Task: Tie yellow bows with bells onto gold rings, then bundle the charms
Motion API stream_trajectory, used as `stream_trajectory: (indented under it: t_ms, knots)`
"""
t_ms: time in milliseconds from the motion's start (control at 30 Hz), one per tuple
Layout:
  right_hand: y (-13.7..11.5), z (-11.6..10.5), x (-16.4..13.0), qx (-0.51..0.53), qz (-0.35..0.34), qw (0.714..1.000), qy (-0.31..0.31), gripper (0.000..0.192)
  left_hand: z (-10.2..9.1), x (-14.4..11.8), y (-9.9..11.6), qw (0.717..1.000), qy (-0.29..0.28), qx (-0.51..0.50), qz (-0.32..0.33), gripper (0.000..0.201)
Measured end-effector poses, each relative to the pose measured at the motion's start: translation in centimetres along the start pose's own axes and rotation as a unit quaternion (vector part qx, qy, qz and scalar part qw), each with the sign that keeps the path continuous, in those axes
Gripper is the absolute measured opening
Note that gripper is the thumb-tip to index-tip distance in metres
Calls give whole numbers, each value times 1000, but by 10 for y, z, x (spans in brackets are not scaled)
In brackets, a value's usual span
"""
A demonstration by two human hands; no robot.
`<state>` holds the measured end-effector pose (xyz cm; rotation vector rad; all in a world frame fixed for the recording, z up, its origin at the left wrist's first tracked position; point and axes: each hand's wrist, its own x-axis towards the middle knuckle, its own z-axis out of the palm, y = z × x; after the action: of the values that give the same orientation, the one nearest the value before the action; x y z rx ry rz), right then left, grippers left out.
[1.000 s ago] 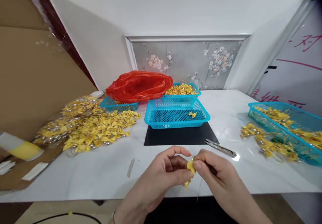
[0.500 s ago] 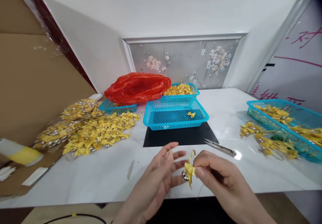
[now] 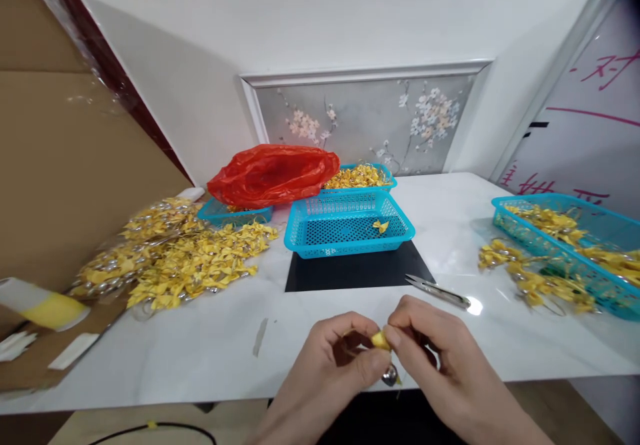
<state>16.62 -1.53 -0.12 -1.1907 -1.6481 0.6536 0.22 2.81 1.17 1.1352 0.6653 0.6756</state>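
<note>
Left hand [image 3: 336,364], fingers spread half a second ago, now pinches the yellow ribbon bow with silver bead [image 3: 380,340] alongside the right hand [image 3: 434,352], fingers closed on it, bow mostly hidden, near the front edge of the white marbled counter [image 3: 210,348], open room leftward toward heaped yellow bows [image 3: 200,258].

the yellow ribbon [image 3: 380,340] at lower centre looked like cloth, its ball [image 3: 389,375] glossy metal; mid-frame, the basket [image 3: 350,246] seemed plastic.
</note>
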Motion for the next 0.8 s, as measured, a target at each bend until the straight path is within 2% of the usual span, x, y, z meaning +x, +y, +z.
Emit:
stream_trajectory:
  t_ms: [100, 200, 300, 400, 500, 567, 700, 800]
  knots:
    - [2, 0, 1, 13, 14, 1000, 0, 27, 3, -3, 2, 998, 22, 63, 8, 27]
    - [3, 0, 0, 38, 17, 999, 1, 29, 5, -3, -1, 995, 60, 75, 23, 22]
    - [4, 7, -5, 51, -6, 998, 41, 25, 9, -1, -3, 995, 94, -25, 35, 22]
    - [6, 21, -12, 43, -55, 989, 130, 19, 14, 1, -3, 985, 107, -129, 25, 24]
    - [8, 29, -16, 48, -86, 981, 170, 16, 18, -1, 0, 982, 120, -142, 29, 26]
    - [9, 28, -17, 67, -67, 984, 149, 16, 19, -3, 2, 983, 137, -113, 40, 26]
    - [8, 22, -18, 140, 89, 985, 54, 17, 19, -4, 1, 981, 182, -29, 65, 24]
    - [2, 22, -18, 151, 120, 981, 9, 16, 17, -3, -2, 978, 196, 3, 68, 23]
